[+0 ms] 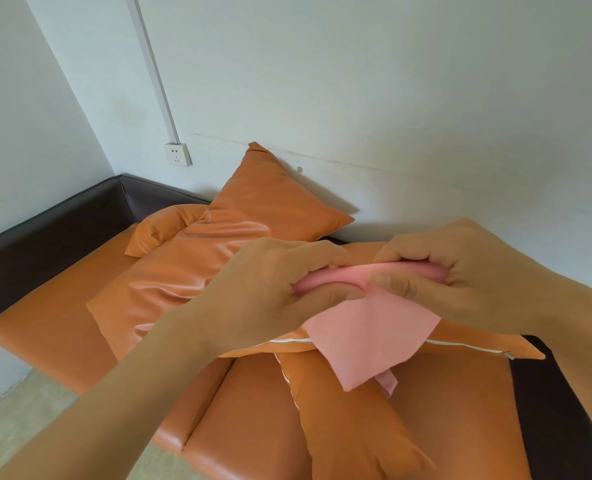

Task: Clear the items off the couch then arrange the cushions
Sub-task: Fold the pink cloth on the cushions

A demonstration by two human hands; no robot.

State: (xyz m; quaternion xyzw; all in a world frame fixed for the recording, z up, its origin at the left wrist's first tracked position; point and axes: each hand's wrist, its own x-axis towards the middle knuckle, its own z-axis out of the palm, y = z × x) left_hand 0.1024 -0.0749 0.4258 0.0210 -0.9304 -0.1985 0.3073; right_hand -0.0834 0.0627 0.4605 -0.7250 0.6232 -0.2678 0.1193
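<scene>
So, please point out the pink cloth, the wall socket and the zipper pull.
Pink cloth (367, 337), head view, on its flat hanging part.
Wall socket (178, 154), head view, on its face.
Zipper pull (509, 356), head view, on the metal tab.

Plain salmon-pink cloth (367, 327) between the two hands. Beneath them, glossy orange cushions (190, 271) with a white zipper (467, 346); orange couch seat (45, 341) with dark brown backrest (45, 233). Beyond, pale grey-white wall (356, 81) and white socket (178, 154). Light beige floor (17, 410) at lower left.

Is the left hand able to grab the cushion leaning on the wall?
Probably not yet: the left hand grips the pink cloth together with the right hand. The path to the leaning cushion looks open.
</scene>
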